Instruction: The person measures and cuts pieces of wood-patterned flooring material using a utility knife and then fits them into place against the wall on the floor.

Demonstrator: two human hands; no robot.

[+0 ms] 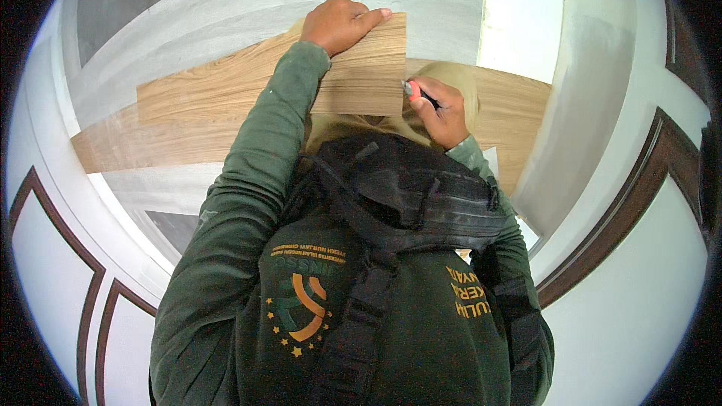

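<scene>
A wood-grain plank (226,79) lies slantwise in front of me, overlapping another wood-grain plank (511,105) that reaches out on both sides. My left hand (340,25) is closed over the far edge of the upper plank, near its right end, with the thumb stretched along that edge. In my right hand (445,114) is a utility knife (415,92) with a red and black body. Its grey tip touches or nearly touches the plank's right end; I cannot tell which. Most of the knife's body is hidden by my fingers.
Grey plank flooring (391,0) spreads beyond the wood, with a bare white strip (519,15) at the far right. White panels with dark brown trim (662,150) stand on both sides. A black bag (421,195) hangs across my chest, close to the work.
</scene>
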